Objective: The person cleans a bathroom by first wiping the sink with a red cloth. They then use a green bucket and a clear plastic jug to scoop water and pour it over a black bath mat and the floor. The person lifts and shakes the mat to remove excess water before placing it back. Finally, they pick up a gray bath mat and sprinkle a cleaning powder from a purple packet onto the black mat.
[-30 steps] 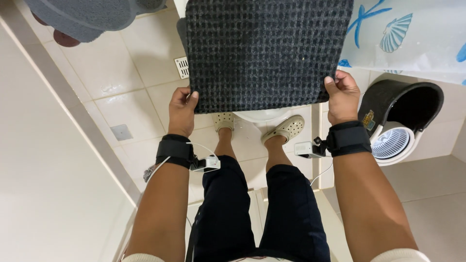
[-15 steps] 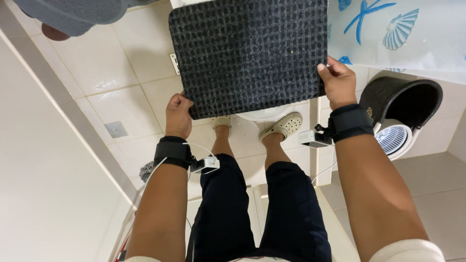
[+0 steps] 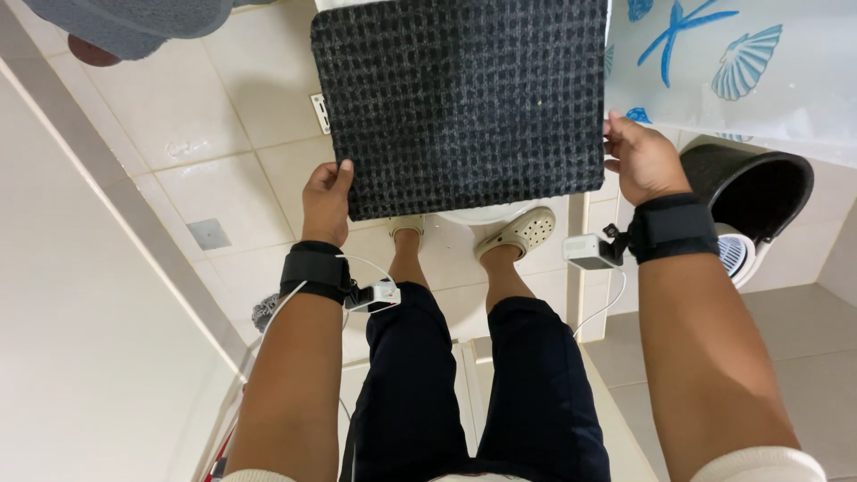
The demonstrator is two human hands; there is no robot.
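While a person stands on a pale tiled floor [image 3: 178, 125] and looks straight down, both hands hold up a dark grey woven mat [image 3: 460, 98] in front of the body. Left hand [image 3: 328, 198] pinches the mat's lower left corner, thumb on the near face and fingers hidden behind it. Right hand [image 3: 644, 161] grips the mat's right edge near the lower corner, fingers curled behind. Held flat and spread wide, the mat is clear of the floor and fills the top middle of the view. Each wrist wears a black strap [image 3: 314, 268] with a small white box [image 3: 587, 251] and a thin cable. Below the mat, two legs in dark shorts [image 3: 473, 393] end in beige clogs [image 3: 516, 233] on the tiles. At the right, a black bucket [image 3: 750, 183] stands on the floor, just beside a white round grille [image 3: 734, 253]. Above it hangs a white curtain [image 3: 750, 62] printed with blue shells and starfish. A small grey square plate [image 3: 210, 234] sits in the floor toward the left wall.
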